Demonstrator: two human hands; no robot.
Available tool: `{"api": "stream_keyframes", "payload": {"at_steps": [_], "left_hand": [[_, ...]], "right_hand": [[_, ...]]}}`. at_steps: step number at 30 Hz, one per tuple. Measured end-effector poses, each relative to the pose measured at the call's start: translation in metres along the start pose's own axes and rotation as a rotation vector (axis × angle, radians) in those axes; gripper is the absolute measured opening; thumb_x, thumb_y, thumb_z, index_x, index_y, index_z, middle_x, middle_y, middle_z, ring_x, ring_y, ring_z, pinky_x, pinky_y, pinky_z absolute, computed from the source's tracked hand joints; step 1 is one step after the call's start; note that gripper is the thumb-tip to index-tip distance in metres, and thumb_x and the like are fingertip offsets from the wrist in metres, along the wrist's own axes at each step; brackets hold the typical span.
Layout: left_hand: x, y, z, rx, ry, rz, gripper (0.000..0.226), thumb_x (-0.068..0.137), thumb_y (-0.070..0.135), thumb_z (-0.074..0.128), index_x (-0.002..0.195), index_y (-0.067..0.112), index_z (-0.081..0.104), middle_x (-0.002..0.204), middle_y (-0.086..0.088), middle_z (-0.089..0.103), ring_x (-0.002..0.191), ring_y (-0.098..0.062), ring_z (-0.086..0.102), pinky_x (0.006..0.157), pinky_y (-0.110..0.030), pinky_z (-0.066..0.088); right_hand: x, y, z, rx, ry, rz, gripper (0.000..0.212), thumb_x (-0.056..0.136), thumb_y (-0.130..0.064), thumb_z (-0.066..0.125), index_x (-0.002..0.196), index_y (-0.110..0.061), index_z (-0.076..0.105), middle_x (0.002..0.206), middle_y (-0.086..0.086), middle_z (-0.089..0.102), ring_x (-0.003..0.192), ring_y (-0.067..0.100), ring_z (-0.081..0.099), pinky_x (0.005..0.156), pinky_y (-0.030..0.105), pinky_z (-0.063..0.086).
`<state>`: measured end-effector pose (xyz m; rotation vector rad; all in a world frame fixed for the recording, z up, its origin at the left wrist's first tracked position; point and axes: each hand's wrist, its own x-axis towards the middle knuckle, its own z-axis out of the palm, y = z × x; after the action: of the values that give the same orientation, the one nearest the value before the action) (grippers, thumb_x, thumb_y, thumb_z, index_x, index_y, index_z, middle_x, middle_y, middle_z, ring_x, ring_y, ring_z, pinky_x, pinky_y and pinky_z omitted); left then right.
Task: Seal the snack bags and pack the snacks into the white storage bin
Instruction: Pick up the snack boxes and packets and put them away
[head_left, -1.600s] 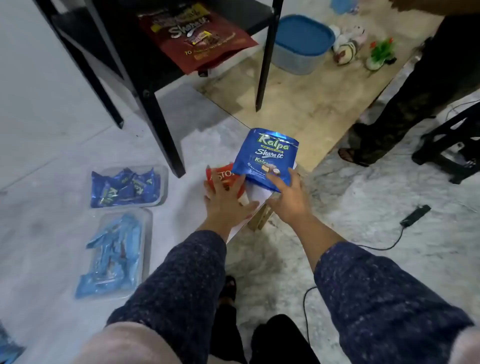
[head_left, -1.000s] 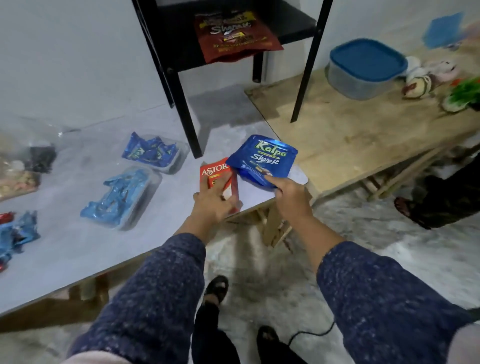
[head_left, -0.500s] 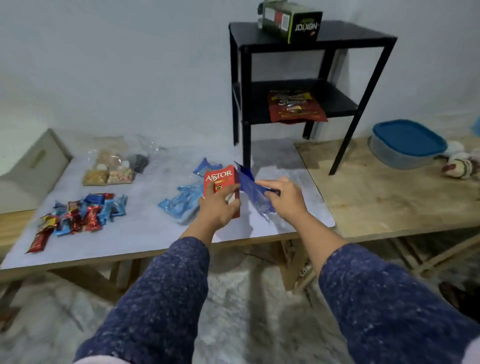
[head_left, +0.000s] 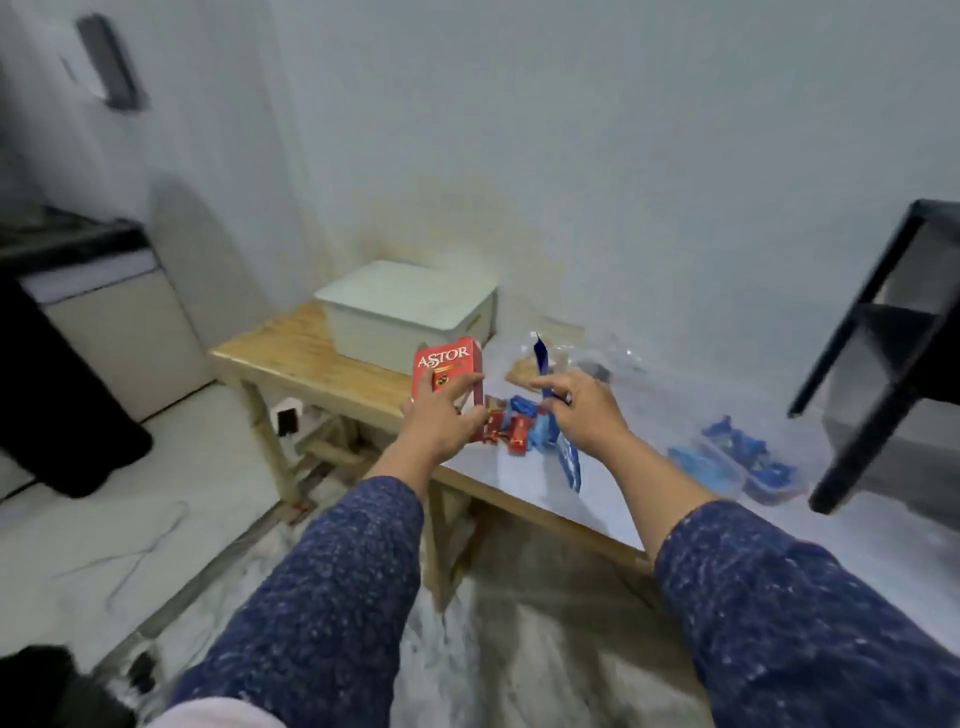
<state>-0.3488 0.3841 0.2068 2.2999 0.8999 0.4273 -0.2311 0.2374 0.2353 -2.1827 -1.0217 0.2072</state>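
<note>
**Box and pouch on the way to the bin**

The left hand (head_left: 441, 421) grips the stiff, light Astor box (head_left: 448, 370) by its lower half; the right hand (head_left: 584, 415) pinches the limp, probably slippery blue pouch (head_left: 566, 457) at its edge, both just short of the white storage bin (head_left: 405, 317) at the surface's (head_left: 322, 369) far left corner

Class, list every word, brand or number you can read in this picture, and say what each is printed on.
"ASTOR": white letters on the red box held by the left hand.
Blue pouch in the right hand: seen edge-on, print unreadable.
Small red and blue wrappers on the table: too small and blurred to read.
White storage bin: no text visible.
</note>
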Motion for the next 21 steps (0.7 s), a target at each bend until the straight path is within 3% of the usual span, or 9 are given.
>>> {"api": "stream_keyframes", "payload": {"at_steps": [3,6,9,13,18,21], "left_hand": [[-0.010,-0.066,-0.065,0.012,0.103,-0.105,0.047,0.086,0.037,0.056,0.131,0.046,0.044,0.156,-0.005,0.010,0.136,-0.038,0.029,0.112,-0.045,0.031],[-0.030,-0.127,-0.119,0.019,0.195,-0.230,0.047,0.086,0.037,0.056,0.131,0.046,0.044,0.157,-0.005,0.010,0.136,-0.038,0.027,0.110,-0.042,0.030],[-0.053,-0.185,-0.162,0.033,0.275,-0.354,0.045,0.084,0.040,0.053,0.127,0.051,0.044,0.155,-0.002,0.011,0.134,-0.039,0.027,0.109,-0.045,0.029],[-0.083,-0.254,-0.203,0.004,0.369,-0.519,0.047,0.083,0.042,0.053,0.127,0.052,0.043,0.155,0.002,0.011,0.131,-0.040,0.027,0.108,-0.049,0.033],[-0.116,-0.329,-0.239,0.015,0.458,-0.722,0.046,0.085,0.041,0.053,0.129,0.051,0.043,0.155,0.000,0.011,0.133,-0.041,0.027,0.109,-0.047,0.028],[-0.126,-0.369,-0.265,0.021,0.528,-0.846,0.049,0.084,0.041,0.053,0.131,0.050,0.041,0.156,-0.003,0.011,0.133,-0.043,0.026,0.109,-0.047,0.028]], "right_hand": [[0.019,-0.070,0.060,0.022,-0.090,-0.100,0.034,0.092,-0.008,0.052,0.122,-0.019,0.064,0.113,0.011,0.065,0.099,0.021,0.059,0.088,0.028,0.045],[0.031,-0.134,0.118,0.026,-0.205,-0.201,0.035,0.091,-0.007,0.053,0.121,-0.019,0.065,0.116,0.011,0.066,0.106,0.028,0.060,0.088,0.033,0.047],[0.039,-0.189,0.173,0.036,-0.329,-0.313,0.034,0.092,-0.006,0.053,0.122,-0.016,0.064,0.122,0.008,0.064,0.103,0.019,0.057,0.081,0.024,0.038],[0.046,-0.254,0.247,0.070,-0.484,-0.431,0.033,0.094,-0.007,0.052,0.124,-0.017,0.063,0.127,0.004,0.061,0.107,0.017,0.056,0.091,0.029,0.044],[0.058,-0.321,0.337,-0.019,-0.653,-0.644,0.033,0.093,-0.012,0.053,0.124,-0.018,0.063,0.115,0.006,0.061,0.092,0.013,0.051,0.081,0.021,0.035],[0.065,-0.360,0.390,-0.025,-0.749,-0.742,0.032,0.093,-0.010,0.052,0.122,-0.018,0.064,0.116,0.006,0.063,0.100,0.020,0.058,0.084,0.026,0.041]]}}
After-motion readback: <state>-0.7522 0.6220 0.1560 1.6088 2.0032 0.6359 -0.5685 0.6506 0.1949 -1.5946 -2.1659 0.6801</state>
